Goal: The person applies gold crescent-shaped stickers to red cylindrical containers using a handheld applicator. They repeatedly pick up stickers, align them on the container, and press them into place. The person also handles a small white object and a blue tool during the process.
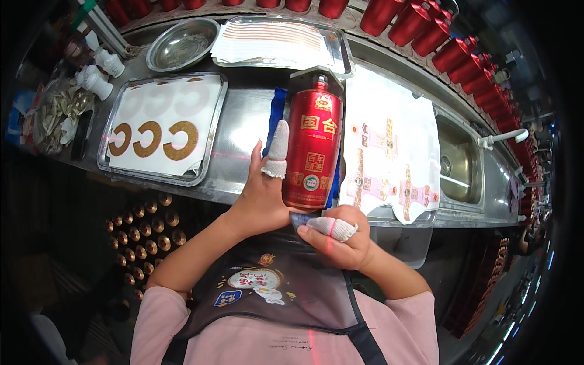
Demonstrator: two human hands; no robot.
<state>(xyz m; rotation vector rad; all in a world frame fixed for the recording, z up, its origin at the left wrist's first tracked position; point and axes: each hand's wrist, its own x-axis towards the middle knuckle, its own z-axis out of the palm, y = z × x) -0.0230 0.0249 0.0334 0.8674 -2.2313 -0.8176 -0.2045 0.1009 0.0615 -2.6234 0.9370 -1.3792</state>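
Observation:
A glossy red bottle (pixel 313 146) with gold markings lies tilted in front of me, its capless-looking neck pointing away. My left hand (pixel 261 198) grips its left side near the base, with a white finger cover on the digit laid along it. My right hand (pixel 344 237) is closed just below the base, a similar white cover on its thumb. Between its fingers is a small blue-grey piece, apparently cloth (pixel 298 220). Blue material (pixel 277 109) shows beneath the bottle on both sides.
On the left, a metal tray (pixel 210 152) carries a sheet with gold C-shaped labels. Behind stand a steel bowl (pixel 182 45) and a tray of striped sheets (pixel 271 42). Label sheets (pixel 389 121) and a sink (pixel 456 158) are at right. Red bottles (pixel 407 24) line the far side.

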